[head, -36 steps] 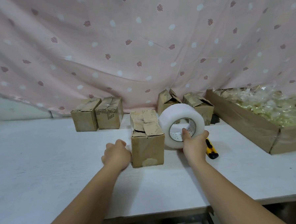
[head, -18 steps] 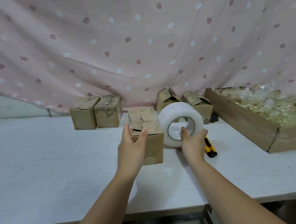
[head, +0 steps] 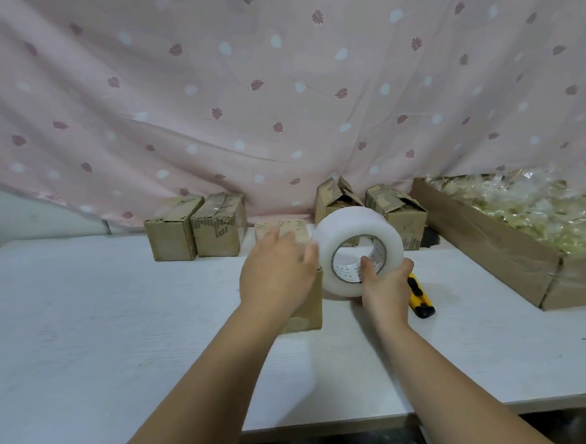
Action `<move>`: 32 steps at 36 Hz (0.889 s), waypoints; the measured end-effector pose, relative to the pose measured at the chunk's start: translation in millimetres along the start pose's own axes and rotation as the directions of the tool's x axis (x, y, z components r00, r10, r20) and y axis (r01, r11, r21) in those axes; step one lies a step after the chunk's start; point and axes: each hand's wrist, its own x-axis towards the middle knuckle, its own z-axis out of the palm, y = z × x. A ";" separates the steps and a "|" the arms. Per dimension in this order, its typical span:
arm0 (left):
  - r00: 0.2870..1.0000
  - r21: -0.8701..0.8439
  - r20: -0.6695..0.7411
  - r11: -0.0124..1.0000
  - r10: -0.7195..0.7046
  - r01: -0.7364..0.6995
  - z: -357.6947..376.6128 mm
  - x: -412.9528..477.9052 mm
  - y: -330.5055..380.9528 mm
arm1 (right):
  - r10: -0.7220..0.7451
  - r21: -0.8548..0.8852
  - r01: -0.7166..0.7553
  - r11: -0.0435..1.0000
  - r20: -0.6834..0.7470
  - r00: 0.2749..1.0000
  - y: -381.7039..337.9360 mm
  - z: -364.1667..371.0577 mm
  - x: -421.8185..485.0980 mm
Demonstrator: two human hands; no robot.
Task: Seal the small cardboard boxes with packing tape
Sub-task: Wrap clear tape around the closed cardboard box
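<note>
Clamping the tape roll (head: 336, 234), your right hand (head: 385, 286) has its thumb hooked inside the core and the other fingers wrapped round the outside, so that grip is closed firmly on the roll. The roll stands on edge, core facing you, just right of the small cardboard box (head: 307, 318); whether its lower rim touches the bench (head: 86, 317) cannot be told. Your left hand (head: 277, 273) is blurred, its grip apart, fingers spread and loose over the top of that box, thumb close to the roll. The box sits mid-bench. A yellow utility knife (head: 420, 298) lies just right of your right hand. Along the back edge, two closed boxes (head: 197, 232) stand side by side at the left and two open-flapped boxes (head: 398, 213) behind the roll. A large carton (head: 483, 245) of clear packets fills the back right corner.
</note>
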 end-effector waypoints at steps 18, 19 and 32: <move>0.958 0.438 0.280 0.896 -0.064 -0.068 6.7 22.6 4.5 | -0.052 0.063 0.047 0.997 0.075 0.996 -1.0 -7.3 -2.0; 0.954 0.426 0.294 0.901 -0.051 -0.083 5.9 23.6 2.8 | -0.051 0.071 0.046 0.996 0.077 0.996 -1.3 -7.8 -2.4; 0.915 0.402 0.307 0.907 -0.262 0.124 -5.0 31.3 0.9 | -0.070 0.155 0.048 0.987 0.146 0.987 -1.0 -9.0 -4.2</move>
